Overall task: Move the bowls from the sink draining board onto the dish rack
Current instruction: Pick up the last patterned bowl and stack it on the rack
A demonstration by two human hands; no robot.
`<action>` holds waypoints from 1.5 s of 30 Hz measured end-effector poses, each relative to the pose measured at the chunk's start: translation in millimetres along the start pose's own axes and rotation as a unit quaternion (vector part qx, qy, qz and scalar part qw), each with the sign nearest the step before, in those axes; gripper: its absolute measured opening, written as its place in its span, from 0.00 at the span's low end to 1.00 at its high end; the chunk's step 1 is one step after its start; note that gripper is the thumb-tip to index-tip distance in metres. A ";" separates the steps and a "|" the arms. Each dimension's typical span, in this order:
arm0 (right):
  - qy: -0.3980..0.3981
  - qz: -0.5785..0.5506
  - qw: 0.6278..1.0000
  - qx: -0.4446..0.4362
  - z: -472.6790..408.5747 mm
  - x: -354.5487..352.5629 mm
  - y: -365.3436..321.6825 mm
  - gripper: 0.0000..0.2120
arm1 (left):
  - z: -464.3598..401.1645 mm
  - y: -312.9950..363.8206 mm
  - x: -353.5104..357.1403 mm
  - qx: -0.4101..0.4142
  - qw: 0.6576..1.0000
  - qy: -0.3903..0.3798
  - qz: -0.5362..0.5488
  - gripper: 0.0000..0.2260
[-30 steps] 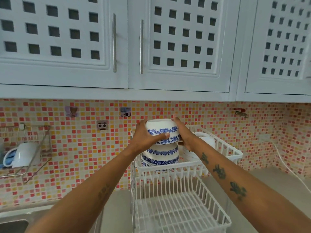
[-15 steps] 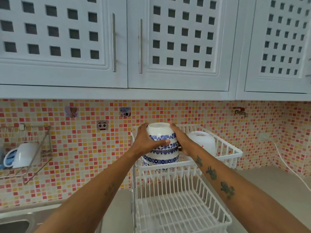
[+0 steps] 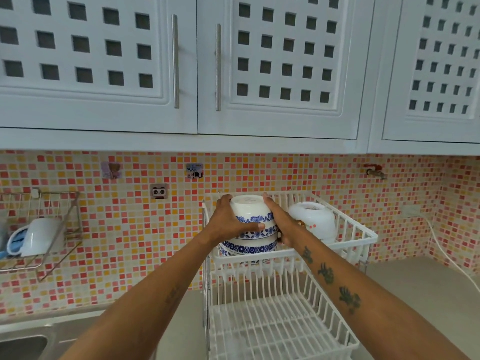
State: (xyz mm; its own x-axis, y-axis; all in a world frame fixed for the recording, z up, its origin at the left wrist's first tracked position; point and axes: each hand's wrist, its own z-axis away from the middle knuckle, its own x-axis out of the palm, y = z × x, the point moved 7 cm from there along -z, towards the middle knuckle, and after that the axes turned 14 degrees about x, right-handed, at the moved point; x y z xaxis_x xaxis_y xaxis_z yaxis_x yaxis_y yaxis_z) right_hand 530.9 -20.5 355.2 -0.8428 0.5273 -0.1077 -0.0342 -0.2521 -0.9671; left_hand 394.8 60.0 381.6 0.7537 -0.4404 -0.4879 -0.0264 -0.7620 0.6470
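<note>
A white bowl with a blue flower band [image 3: 251,213] sits upside down on top of another blue-patterned bowl [image 3: 248,247] in the upper tier of the white dish rack [image 3: 358,239]. My left hand [image 3: 230,220] wraps its left side, thumb across the front. My right hand [image 3: 281,223] presses its right side. A plain white bowl [image 3: 314,220] lies upside down to the right in the same tier.
The rack's lower tier [image 3: 280,331] holds nothing. A wire wall shelf [image 3: 41,229] with a white cup hangs at the left. The steel sink edge [image 3: 23,341] shows at bottom left. White wall cupboards [image 3: 197,66] hang overhead. A white cable [image 3: 446,255] runs down at the right.
Both hands have lowered the top bowl down onto the stacked bowl in the upper tier; it now rests nested over it.
</note>
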 end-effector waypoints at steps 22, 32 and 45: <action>0.010 -0.023 1.000 0.014 -9.4 -3.9 7.5 0.19 | 6.1 9.8 1.9 0.007 0.996 -0.032 -0.079 0.51; -0.007 -0.062 0.998 0.011 -2.8 -4.5 6.2 0.17 | -3.8 -4.7 1.1 -0.119 0.992 -0.016 0.039 0.41; -0.012 -0.019 1.000 -0.020 -3.8 -2.8 2.4 0.12 | 2.8 -11.6 9.7 -0.180 0.980 -0.014 0.086 0.44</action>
State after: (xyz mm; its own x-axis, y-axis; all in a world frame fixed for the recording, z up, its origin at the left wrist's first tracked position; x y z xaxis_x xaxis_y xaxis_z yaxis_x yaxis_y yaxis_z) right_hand 535.3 -19.5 352.4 -0.8535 0.5170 -0.0655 -0.0457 -0.1994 -0.9789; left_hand 400.6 63.2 367.7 0.7399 -0.5640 -0.3667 0.0858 -0.4615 0.8830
